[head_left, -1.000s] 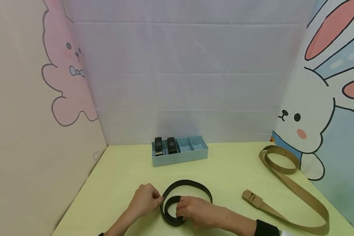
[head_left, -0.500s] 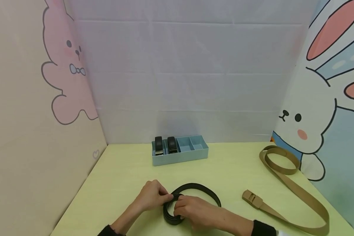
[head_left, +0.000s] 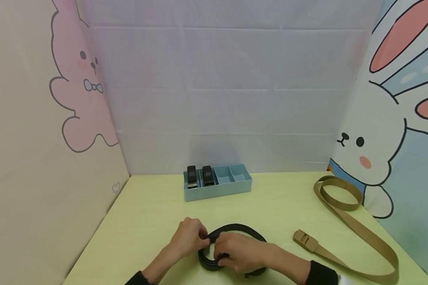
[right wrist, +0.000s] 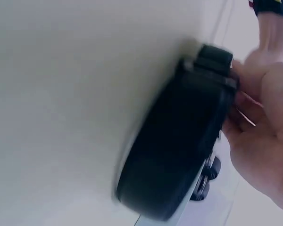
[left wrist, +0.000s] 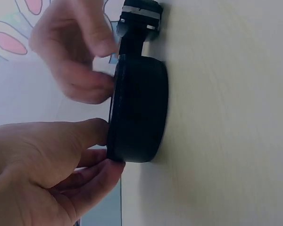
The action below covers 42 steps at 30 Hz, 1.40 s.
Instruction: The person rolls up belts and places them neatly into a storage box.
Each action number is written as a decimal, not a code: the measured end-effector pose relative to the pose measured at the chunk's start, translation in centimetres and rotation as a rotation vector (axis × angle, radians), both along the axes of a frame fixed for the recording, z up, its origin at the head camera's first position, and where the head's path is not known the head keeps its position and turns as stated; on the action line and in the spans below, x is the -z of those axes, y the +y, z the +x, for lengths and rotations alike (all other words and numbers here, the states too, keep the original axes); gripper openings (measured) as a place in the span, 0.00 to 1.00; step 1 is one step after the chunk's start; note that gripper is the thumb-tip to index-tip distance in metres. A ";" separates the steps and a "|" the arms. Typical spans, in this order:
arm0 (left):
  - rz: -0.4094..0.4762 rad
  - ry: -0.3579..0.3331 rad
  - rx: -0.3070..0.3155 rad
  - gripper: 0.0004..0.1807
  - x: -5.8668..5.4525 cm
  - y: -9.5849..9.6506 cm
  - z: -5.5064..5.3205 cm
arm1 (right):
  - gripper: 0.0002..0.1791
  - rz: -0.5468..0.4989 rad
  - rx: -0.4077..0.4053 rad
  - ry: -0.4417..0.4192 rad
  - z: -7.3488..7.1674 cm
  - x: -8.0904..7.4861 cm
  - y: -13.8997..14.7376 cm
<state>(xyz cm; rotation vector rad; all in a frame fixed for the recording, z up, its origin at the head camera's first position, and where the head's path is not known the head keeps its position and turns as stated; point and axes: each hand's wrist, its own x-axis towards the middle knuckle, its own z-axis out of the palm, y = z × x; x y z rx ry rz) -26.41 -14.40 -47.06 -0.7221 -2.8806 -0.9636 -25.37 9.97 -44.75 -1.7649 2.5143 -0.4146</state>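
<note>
Black belt (head_left: pixel 210 265), part-coiled on the yellow table (head_left: pixel 157 200) — left hand (head_left: pixel 187 239) pinches the coil's left edge, right hand (head_left: pixel 245 251) pinches its inner turns — probably best wound snugly, edges level.
</note>
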 end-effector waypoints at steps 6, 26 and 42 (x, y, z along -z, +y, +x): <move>-0.010 0.022 0.071 0.12 0.4 0.4 -1.5 | 0.12 -0.033 0.254 -0.005 -2.4 -1.1 0.3; 0.031 0.305 0.091 0.09 -0.6 4.3 1.8 | 0.12 -0.039 0.306 0.009 -5.3 -0.3 0.1; -0.103 -0.116 0.066 0.10 -1.2 2.4 5.6 | 0.08 -0.017 0.321 0.014 -5.2 -0.2 1.3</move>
